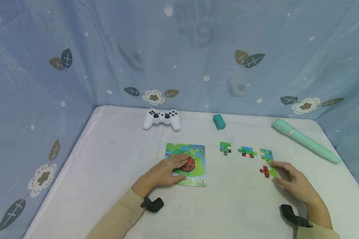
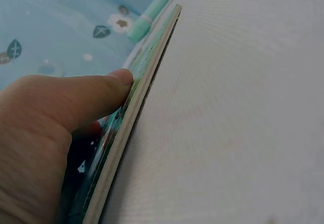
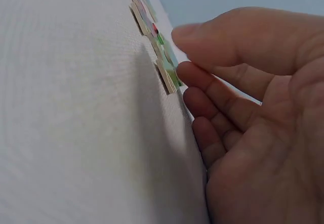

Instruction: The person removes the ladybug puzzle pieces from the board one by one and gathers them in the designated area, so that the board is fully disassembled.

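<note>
Head view shows your two hands well apart over the white tablecloth (image 1: 221, 209). Your left hand (image 1: 164, 171) rests on the ladybug puzzle board (image 1: 199, 167), fingers stretched across its picture; the left wrist view has your thumb lying on the board's upper face, close to the edge. Your right hand (image 1: 297, 186) is at the ladybug-head piece (image 1: 265, 171), fingers and thumb bent, their tips at its right side; you have a gap between index finger and thumb, but I cannot tell whether they pinch it. That piece lies right of the board, just below a green corner piece (image 1: 267, 154). To the left of that corner you have a red-and-green piece (image 1: 247, 151), then a blue-and-green piece (image 1: 225, 148) nearer the board. Farther from you stand a white game controller (image 1: 162, 119), a teal block (image 1: 219, 122) and, at the right, a mint-green tube (image 1: 308, 141).
</note>
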Tool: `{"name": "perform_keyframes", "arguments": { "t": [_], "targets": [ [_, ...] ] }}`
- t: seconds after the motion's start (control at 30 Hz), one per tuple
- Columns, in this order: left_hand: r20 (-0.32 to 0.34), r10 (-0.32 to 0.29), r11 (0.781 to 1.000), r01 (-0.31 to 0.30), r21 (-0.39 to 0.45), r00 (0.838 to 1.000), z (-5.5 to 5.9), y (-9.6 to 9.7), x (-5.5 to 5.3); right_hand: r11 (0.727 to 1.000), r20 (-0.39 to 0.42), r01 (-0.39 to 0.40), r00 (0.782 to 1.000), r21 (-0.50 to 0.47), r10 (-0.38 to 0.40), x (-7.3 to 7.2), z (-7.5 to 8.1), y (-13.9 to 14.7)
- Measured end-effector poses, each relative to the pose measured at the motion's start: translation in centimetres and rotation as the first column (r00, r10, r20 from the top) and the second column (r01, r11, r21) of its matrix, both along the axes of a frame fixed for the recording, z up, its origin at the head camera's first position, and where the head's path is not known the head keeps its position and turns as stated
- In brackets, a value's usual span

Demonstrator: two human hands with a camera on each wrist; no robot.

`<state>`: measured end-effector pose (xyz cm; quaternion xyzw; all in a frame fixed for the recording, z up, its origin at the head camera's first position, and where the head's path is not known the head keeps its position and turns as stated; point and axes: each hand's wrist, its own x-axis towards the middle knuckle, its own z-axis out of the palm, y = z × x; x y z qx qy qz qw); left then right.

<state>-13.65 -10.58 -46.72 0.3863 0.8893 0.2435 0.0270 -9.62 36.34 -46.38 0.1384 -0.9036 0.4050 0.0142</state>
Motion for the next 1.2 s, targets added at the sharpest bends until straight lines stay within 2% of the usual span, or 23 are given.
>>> {"name": "perform_keyframes", "arguments": {
  "t": [0.2,0.33,0.47,0.53,0.67,0.83,1.0,1.2],
  "targets": [
    [-0.005,0.003,1.0,-0.003,0.005,1.0,-0.1,0.0,0.0,0.998,-0.05,-0.007,0.999,-0.068,0.004,0.0,0.5,-0.6],
    [-0.008,0.007,1.0,-0.007,0.015,1.0,-0.2,-0.1,0.1,0.992,-0.098,-0.056,0.994,-0.117,0.044,-0.3,1.1,-1.7],
    [-0.011,0.008,0.999,-0.007,0.04,1.0,-0.2,-0.1,0.1,0.978,-0.112,-0.126,0.988,-0.167,0.108,-0.6,1.6,-3.3],
    [-0.028,0.008,0.999,-0.007,0.047,1.0,-0.3,-0.1,0.1,0.972,-0.102,-0.154,0.985,-0.178,0.137,-0.9,1.8,-4.4],
    [-0.054,0.022,0.998,-0.019,0.054,0.998,-0.2,-0.4,0.1,0.973,-0.082,-0.19,0.98,-0.134,0.18,-1.5,2.1,-7.2],
    [-0.03,0.081,0.996,-0.079,0.035,0.996,0.1,-1.2,0.2,0.958,-0.078,-0.274,0.96,-0.085,0.267,-2.6,2.0,-11.4],
    [-0.001,0.133,0.99,-0.132,0.049,0.991,-0.1,-2.1,0.3,0.946,0.006,-0.323,0.946,-0.027,0.324,-3.4,2.4,-16.0],
    [-0.005,0.136,0.99,-0.135,0.043,0.991,-0.5,-2.2,0.4,0.915,0.078,-0.4,0.912,-0.05,0.403,-4.4,2.6,-20.9]
  ]
}}
